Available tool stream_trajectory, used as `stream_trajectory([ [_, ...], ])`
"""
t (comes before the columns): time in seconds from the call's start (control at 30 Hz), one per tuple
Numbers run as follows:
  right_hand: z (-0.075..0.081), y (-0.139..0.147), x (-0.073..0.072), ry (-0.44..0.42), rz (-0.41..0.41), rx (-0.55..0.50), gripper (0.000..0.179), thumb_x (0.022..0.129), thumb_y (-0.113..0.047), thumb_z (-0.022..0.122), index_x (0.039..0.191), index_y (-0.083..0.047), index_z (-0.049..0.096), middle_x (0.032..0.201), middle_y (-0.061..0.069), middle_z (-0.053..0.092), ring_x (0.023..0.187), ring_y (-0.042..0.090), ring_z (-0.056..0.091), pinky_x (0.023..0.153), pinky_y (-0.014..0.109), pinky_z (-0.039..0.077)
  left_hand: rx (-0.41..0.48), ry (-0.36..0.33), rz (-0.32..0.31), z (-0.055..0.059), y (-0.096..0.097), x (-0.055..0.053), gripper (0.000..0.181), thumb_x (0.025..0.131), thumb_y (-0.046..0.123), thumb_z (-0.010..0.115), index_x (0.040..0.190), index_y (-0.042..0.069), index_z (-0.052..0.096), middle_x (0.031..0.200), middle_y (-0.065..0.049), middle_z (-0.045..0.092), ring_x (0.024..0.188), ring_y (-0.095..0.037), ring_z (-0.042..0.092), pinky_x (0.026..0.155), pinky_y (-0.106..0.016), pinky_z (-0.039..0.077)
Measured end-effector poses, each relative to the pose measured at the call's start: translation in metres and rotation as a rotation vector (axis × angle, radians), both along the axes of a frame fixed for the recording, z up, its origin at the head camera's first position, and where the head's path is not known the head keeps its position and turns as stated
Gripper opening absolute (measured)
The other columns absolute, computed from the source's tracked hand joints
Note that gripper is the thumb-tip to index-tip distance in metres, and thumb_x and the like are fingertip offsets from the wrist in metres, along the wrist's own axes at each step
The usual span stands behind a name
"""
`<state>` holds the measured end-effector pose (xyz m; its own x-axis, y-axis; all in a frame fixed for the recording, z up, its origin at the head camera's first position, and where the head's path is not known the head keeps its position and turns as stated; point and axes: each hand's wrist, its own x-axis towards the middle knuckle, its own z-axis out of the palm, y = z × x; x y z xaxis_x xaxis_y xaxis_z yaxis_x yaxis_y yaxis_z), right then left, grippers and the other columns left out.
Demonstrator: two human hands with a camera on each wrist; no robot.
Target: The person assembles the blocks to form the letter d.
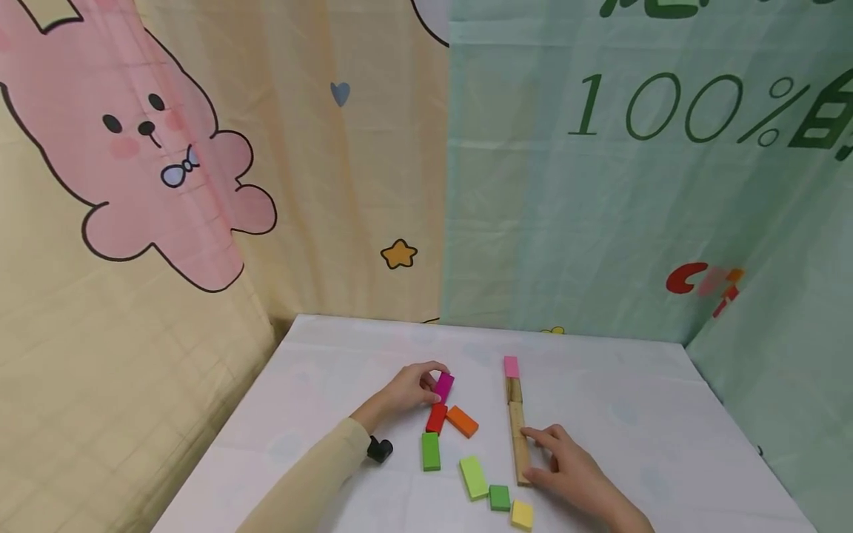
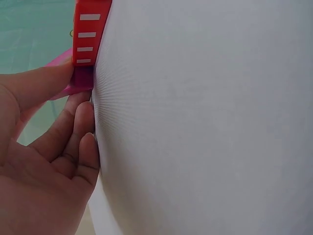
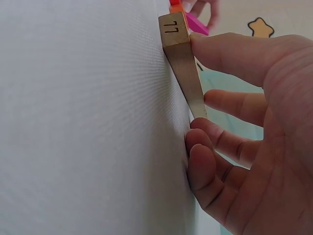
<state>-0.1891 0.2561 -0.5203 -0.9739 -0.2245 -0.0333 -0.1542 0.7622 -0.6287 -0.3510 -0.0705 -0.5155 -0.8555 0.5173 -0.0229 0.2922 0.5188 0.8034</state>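
My left hand (image 1: 405,388) pinches a magenta block (image 1: 443,388) between thumb and fingers, at the far end of a red block (image 1: 436,419). White bars mark the side of that red block in the left wrist view. My right hand (image 1: 573,468) touches the right side of a straight row of plain wooden blocks (image 1: 517,419) with thumb and index finger, the other fingers loosely bent. In the right wrist view the nearest wooden block (image 3: 176,30) carries a stamped number on its end. A pink block (image 1: 511,366) tops the row's far end.
An orange block (image 1: 463,421) lies slanted beside the red one, with a green block (image 1: 431,451) nearer. Toward the front lie a light green block (image 1: 474,477), a small green block (image 1: 499,497) and a yellow block (image 1: 523,514). Printed curtains (image 1: 360,185) hang behind the white table (image 1: 613,392).
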Motion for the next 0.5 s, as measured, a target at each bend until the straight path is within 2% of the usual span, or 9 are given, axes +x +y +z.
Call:
stream_trajectory([
  [0.27,-0.0001,0.0012,0.0014,-0.003,-0.027,0.016,0.068,0.082,-0.047,0.081,0.141,-0.024,0.058,0.106,-0.002,0.048,0.066,0.01,0.045,0.055,0.025,0.039,0.04,-0.022,-0.005,-0.0025,0.0045,-0.0015,0.047,0.09,0.012,0.077,0.132,0.028,0.064,0.097,0.002,0.064,0.093,-0.02,0.06,0.076,-0.032,0.055],
  [0.5,-0.0012,-0.0012,-0.0012,-0.019,-0.011,0.0,0.069,0.082,-0.048,0.08,0.143,-0.024,0.057,0.105,-0.001,0.048,0.066,0.011,0.045,0.055,0.025,0.039,0.056,-0.023,-0.008,-0.0012,0.0059,0.0002,0.047,0.091,0.007,0.074,0.133,0.026,0.065,0.095,-0.001,0.062,0.091,-0.021,0.058,0.074,-0.033,0.054],
])
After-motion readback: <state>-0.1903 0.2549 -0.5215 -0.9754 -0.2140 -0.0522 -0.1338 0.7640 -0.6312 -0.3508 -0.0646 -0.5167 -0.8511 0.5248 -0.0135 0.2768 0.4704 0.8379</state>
